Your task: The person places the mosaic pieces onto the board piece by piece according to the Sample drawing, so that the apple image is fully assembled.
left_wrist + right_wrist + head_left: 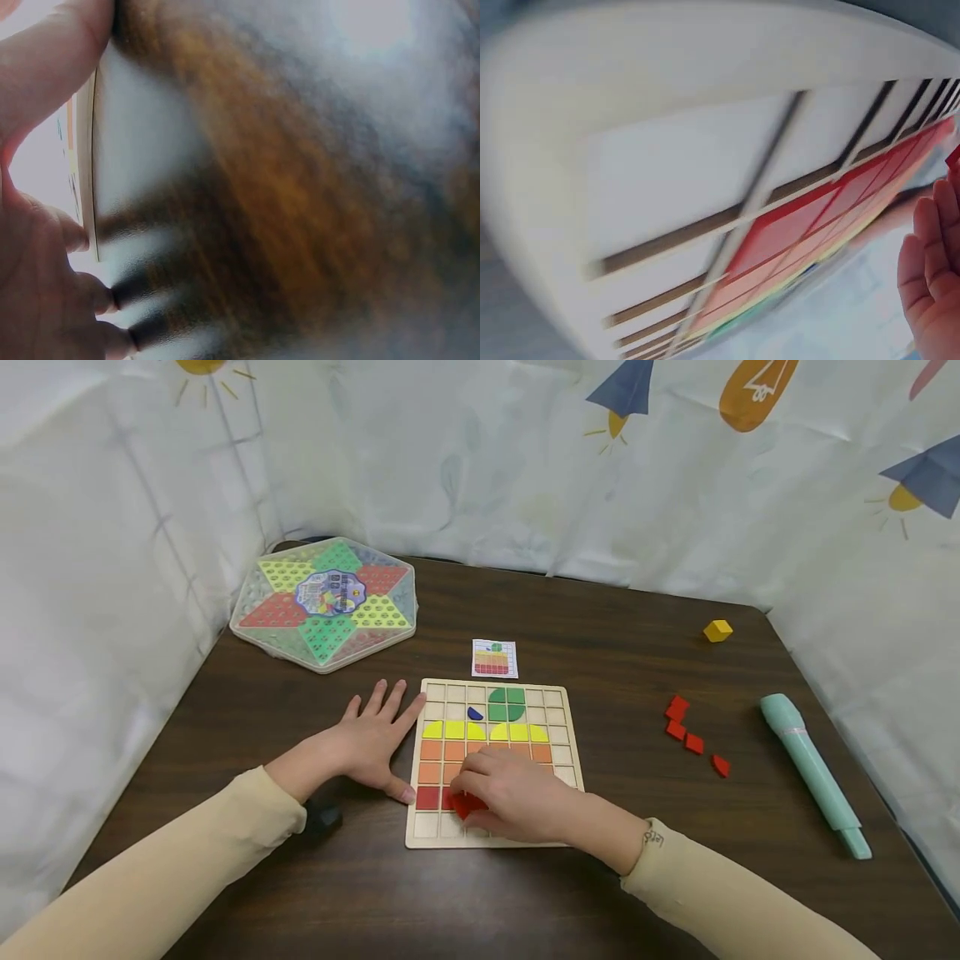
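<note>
A wooden grid board [417, 827] lies flat on the dark table, with green, blue, yellow, orange and red pieces in its cells. My left hand [367, 743] is spread beside the board, thumb and index fingertips right at its left edge. In the left wrist view the left hand [45, 247] shows its fingers pointing down. Over the lower rows, my right hand [517, 793] pinches a red piece [467, 804] between thumb and fingers. Part of that red piece [953, 159] shows at the fingertips in the right wrist view. The right hand hides some lower cells.
A small pattern card [495, 670] lies behind the board. Several loose red pieces [693, 743] are to its right, near a teal microphone-shaped object [813, 772]. A yellow block [717, 631] sits at the back right. A hexagonal star-patterned game box [273, 610] lies back left.
</note>
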### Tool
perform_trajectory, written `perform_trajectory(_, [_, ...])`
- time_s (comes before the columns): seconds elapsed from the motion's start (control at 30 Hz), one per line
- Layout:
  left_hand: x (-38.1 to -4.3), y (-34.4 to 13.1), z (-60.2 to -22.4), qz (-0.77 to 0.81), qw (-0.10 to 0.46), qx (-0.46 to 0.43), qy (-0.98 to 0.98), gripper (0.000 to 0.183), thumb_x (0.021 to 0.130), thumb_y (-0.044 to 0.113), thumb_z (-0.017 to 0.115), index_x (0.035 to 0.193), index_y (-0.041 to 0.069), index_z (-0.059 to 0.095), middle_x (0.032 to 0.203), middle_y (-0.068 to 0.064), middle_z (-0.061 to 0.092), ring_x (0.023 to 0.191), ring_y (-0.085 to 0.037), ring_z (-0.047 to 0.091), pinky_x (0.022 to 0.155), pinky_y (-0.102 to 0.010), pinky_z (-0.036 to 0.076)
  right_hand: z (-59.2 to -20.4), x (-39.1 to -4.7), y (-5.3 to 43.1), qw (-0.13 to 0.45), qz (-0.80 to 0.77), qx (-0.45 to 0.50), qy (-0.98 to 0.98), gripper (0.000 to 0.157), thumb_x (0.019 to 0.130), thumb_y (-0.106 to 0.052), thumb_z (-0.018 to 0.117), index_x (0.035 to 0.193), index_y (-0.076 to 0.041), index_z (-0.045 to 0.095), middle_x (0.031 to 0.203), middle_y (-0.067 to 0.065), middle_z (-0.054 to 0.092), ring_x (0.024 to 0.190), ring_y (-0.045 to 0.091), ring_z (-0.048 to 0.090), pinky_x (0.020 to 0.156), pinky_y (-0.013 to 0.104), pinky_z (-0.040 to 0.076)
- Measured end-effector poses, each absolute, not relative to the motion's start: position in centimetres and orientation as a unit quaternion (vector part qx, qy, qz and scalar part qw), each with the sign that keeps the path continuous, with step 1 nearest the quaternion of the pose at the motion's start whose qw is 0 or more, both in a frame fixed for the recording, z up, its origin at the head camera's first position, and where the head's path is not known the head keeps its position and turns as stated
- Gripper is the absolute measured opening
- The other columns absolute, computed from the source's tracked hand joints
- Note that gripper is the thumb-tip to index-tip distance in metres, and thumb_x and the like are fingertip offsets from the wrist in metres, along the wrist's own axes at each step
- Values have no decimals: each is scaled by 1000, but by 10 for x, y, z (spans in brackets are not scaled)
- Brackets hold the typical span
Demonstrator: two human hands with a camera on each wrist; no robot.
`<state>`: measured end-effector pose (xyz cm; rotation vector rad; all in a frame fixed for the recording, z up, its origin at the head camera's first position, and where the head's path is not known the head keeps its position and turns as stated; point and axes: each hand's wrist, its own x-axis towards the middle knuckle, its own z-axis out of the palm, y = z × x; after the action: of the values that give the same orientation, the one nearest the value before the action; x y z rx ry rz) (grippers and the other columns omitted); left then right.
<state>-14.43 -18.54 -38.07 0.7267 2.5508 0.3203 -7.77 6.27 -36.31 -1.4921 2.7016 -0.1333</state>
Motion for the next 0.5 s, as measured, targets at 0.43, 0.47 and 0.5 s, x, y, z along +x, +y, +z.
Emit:
perform_trajectory(0.43, [-145, -185, -382, 112, 233, 264, 929, 135, 74, 65, 83, 165, 6, 2, 169, -30, -7, 154, -55, -9, 117, -77, 4, -371, -69, 25, 35, 66, -506, 859, 37, 94, -43, 74, 122, -19, 68, 118, -6, 68, 109, 12, 62, 99, 27, 50])
perform_trajectory(0.47, [-145, -185, -382, 111, 233, 263, 930, 135, 73, 65, 83, 165, 6, 2, 169, -30, -7, 154, -55, -9, 117, -77, 4, -371, -69, 24, 35, 69, -504, 860, 37, 94, -43, 74, 122, -19, 69, 118, -6, 68, 109, 12, 62, 99, 27, 50])
perform_trajectory(0.5, [-145, -185, -381, 110, 233, 263, 930, 136, 73, 65, 83, 165, 6, 2, 169, -30, -7, 154, -55, -9, 117, -77, 5, -371, -69, 24, 35, 70, -504, 860, 37, 94, -43, 74, 122, -20, 69, 118, -6, 68, 109, 12, 63, 100, 27, 50])
